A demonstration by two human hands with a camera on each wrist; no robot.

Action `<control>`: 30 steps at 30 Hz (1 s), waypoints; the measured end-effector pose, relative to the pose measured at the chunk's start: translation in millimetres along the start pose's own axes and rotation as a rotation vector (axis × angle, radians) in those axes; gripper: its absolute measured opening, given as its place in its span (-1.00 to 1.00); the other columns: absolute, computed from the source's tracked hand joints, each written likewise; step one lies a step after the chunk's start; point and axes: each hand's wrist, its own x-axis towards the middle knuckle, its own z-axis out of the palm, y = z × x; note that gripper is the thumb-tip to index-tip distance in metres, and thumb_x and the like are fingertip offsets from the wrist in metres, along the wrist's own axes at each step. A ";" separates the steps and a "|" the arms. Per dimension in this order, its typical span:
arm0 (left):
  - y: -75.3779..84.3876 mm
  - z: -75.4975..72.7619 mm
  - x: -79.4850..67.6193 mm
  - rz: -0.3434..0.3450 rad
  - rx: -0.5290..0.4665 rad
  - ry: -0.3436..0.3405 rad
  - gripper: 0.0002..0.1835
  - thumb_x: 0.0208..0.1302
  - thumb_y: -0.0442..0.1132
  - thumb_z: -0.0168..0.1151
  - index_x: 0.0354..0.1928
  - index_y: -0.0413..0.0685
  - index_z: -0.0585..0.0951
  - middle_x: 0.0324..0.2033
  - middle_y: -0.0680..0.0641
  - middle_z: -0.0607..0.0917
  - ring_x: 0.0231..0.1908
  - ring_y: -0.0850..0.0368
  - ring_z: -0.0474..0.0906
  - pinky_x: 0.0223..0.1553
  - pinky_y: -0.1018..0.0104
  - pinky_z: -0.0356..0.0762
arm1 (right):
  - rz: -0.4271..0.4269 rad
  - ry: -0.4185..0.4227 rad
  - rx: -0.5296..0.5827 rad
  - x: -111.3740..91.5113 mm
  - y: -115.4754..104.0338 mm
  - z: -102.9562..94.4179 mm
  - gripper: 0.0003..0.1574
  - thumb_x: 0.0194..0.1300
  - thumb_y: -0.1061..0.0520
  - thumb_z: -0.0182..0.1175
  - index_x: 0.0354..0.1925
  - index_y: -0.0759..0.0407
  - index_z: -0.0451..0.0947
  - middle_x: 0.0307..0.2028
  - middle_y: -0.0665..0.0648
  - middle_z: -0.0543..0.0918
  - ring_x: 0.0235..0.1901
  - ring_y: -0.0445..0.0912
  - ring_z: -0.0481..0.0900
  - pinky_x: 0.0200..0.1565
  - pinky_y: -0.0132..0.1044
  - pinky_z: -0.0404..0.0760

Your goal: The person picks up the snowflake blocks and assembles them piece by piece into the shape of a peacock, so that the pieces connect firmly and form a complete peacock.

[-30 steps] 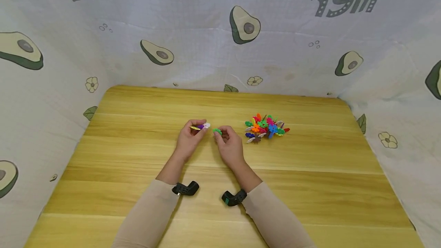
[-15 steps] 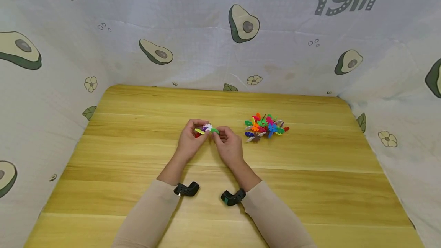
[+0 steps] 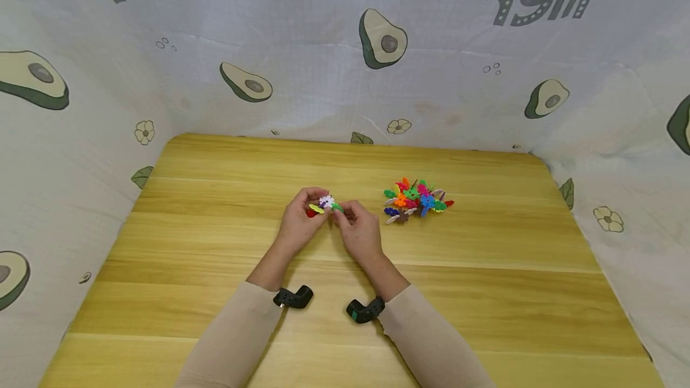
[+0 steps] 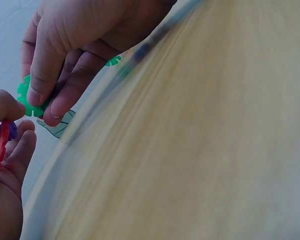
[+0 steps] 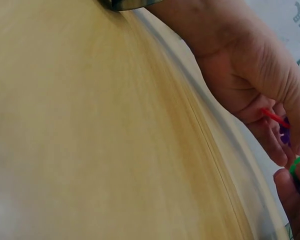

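My left hand (image 3: 297, 220) grips a small cluster of notched, flower-shaped plastic pieces. In it a white piece (image 3: 326, 201), a yellow piece (image 3: 316, 209) and a red piece (image 3: 311, 213) show in the head view. A purple piece (image 4: 10, 131) sits beside the red one in the left wrist view. Between thumb and fingers my right hand (image 3: 362, 232) pinches a green notched disc (image 4: 30, 100). The disc's edge meets the white piece at the left fingertips. Whether the two are interlocked, I cannot tell; fingers hide part of the cluster.
A pile of loose multicoloured flower-shaped pieces (image 3: 412, 199) lies on the wooden table (image 3: 485, 304), to the right of my hands. Behind the table hangs a pale cloth (image 3: 312, 17) printed with avocados. Each wrist wears a black camera band (image 3: 293, 297).
My hands have come together, bringing the green disc against the white piece. The left hand has turned the cluster, so its white face and the red piece now show. The pile looks unchanged.
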 end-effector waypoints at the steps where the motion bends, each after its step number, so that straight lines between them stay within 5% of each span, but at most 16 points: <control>1: 0.3 0.2 -0.1 -0.004 0.006 -0.004 -0.60 0.29 -0.40 0.38 0.16 -0.15 0.57 0.11 -0.14 0.71 0.07 0.00 0.60 -0.20 0.54 0.48 | 0.000 0.000 0.000 -0.2 0.7 -0.2 -0.91 0.36 0.26 0.33 -0.21 0.31 0.67 -0.31 0.24 0.82 -0.29 0.02 0.82 -0.26 -0.31 0.80; 18: 2.1 5.9 -3.8 0.103 0.102 -0.002 -0.52 0.27 -0.43 0.39 0.24 -0.22 0.58 0.14 -0.19 0.68 0.03 -0.03 0.63 -0.21 0.62 0.51 | -0.026 0.007 -0.081 -0.8 0.0 -1.1 -0.91 0.37 0.21 0.34 -0.21 0.25 0.68 -0.27 0.22 0.82 -0.26 -0.01 0.82 -0.26 -0.25 0.81; 24: -0.7 4.9 -4.9 0.103 -0.012 0.012 -0.48 0.30 -0.33 0.39 0.28 -0.18 0.53 0.18 -0.19 0.64 -0.03 0.10 0.55 -0.33 0.58 0.46 | -0.014 0.019 -0.034 -0.6 -3.1 0.0 -0.85 0.33 0.21 0.37 -0.15 0.26 0.69 -0.28 0.24 0.81 -0.29 0.04 0.81 -0.24 -0.20 0.82; 30: -0.6 7.8 -6.0 0.046 -0.080 0.043 -0.55 0.37 -0.20 0.36 0.19 -0.27 0.54 -0.02 -0.26 0.65 -0.15 0.21 0.53 -0.27 0.56 0.54 | -0.057 -0.046 -0.018 -1.0 -7.1 -0.8 -0.81 0.33 0.21 0.36 -0.12 0.28 0.72 -0.30 0.27 0.81 -0.30 0.05 0.81 -0.26 -0.27 0.81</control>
